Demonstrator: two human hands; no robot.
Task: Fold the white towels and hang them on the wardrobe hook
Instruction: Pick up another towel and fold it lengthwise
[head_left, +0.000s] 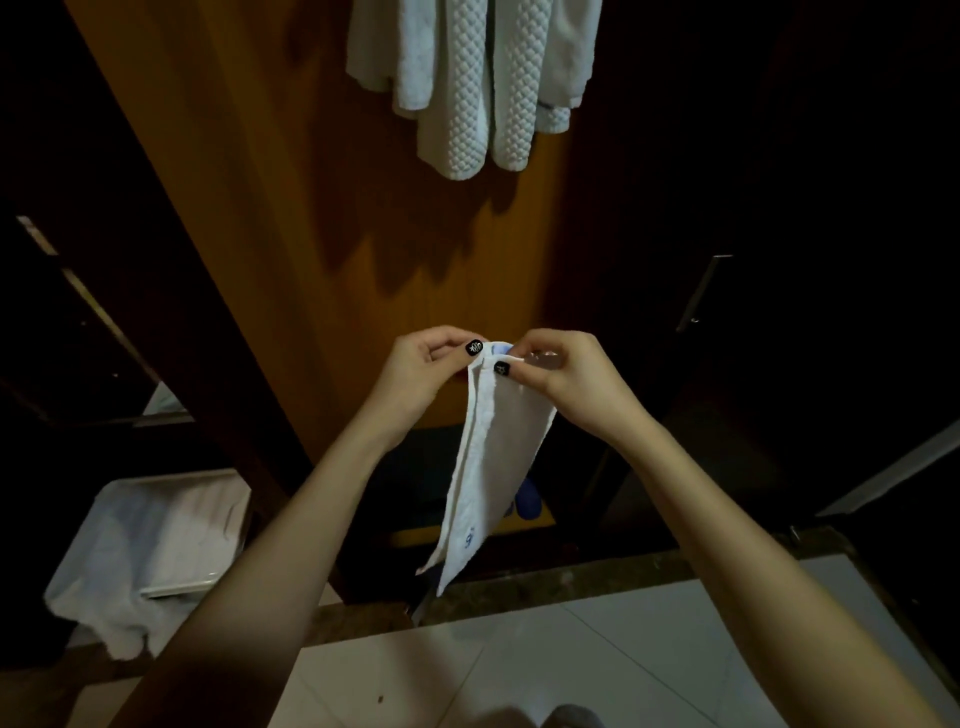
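Pinching the folded white towel (493, 457) at its top, left hand (421, 371) and right hand (566, 376) meet

Blue txt on towel (498, 457): illegible.

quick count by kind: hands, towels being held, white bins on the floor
hands: 2, left hand and right hand
held towel: 1
white bin: 1
total: 4
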